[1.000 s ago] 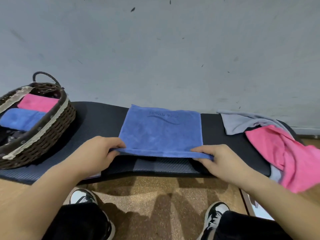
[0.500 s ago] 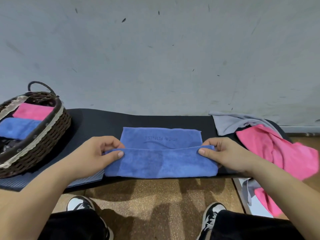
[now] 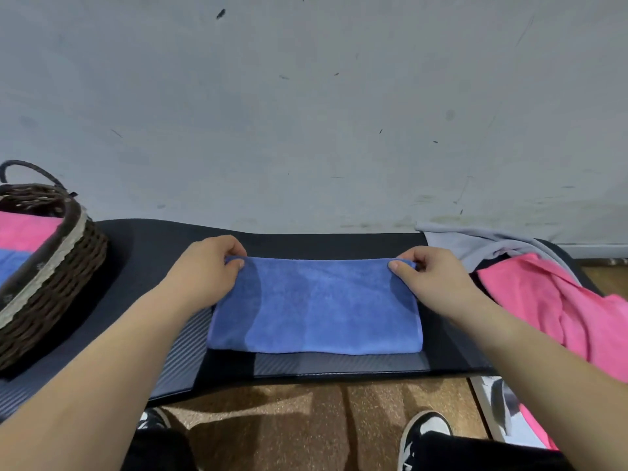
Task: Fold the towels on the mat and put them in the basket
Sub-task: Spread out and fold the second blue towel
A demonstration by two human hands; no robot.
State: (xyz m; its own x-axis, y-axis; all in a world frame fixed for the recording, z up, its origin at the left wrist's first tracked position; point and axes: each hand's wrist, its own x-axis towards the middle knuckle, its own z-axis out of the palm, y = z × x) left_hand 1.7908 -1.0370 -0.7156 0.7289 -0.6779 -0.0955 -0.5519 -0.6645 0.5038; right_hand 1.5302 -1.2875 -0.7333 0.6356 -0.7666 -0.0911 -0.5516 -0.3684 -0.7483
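Note:
A blue towel (image 3: 316, 307) lies folded in half on the black mat (image 3: 146, 266), its fold along the near edge. My left hand (image 3: 204, 270) pinches its far left corner, and my right hand (image 3: 431, 277) pinches its far right corner. To the right, a pink towel (image 3: 550, 300) lies crumpled over a grey towel (image 3: 475, 241), both hanging off the mat's right end. At the far left stands the dark wicker basket (image 3: 64, 266), with a folded pink towel (image 3: 23, 229) and a folded blue towel (image 3: 10, 266) inside.
A grey wall (image 3: 306, 113) rises right behind the mat. Below the mat's near edge is a brown floor (image 3: 289, 423) with my two shoes. A white object (image 3: 492, 409) sits on the floor at the right, partly under the hanging towels.
Both hands carried the blue towel's near edge away from me and laid it on the far edge, so the printed side is now covered. The view also tilted slightly.

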